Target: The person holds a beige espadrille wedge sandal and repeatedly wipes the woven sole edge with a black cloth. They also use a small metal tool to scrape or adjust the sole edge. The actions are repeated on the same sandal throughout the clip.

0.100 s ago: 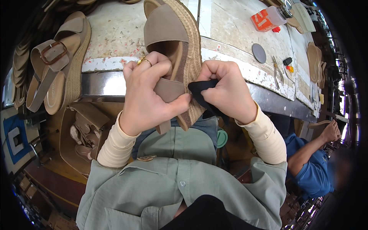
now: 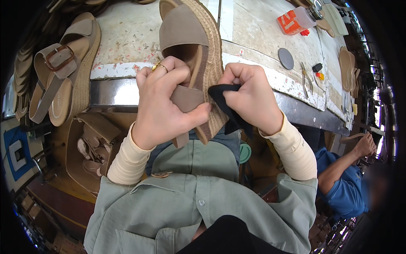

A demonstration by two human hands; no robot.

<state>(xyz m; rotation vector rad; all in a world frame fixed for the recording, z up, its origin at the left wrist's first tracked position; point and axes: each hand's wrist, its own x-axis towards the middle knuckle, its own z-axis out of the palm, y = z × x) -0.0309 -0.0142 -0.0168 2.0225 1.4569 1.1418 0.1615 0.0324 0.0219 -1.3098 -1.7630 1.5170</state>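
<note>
A taupe wedge sandal [image 2: 184, 27] with a braided rope sole lies over the table's front edge, its toe end on the tabletop and its heel toward me. My left hand [image 2: 163, 106] is closed round its strap, thumb pressed against the side of the sole. On the sandal's right side my right hand [image 2: 251, 95] pinches a black cloth [image 2: 224, 101]. The cloth touches the rope sole, and its loose end hangs below my fingers.
A matching sandal with a buckle [image 2: 59, 59] stands at the left. Below it is a box of sandals [image 2: 95, 148]. A clear bottle [image 2: 292, 21], a grey disc [image 2: 286, 58] and pliers [image 2: 306, 80] lie on the right of the table [image 2: 127, 42]. A co-worker's arm [image 2: 338, 169] is at far right.
My right hand has shifted very slightly with the black cloth, whose hanging end shows more. My left hand keeps its hold on the sandal.
</note>
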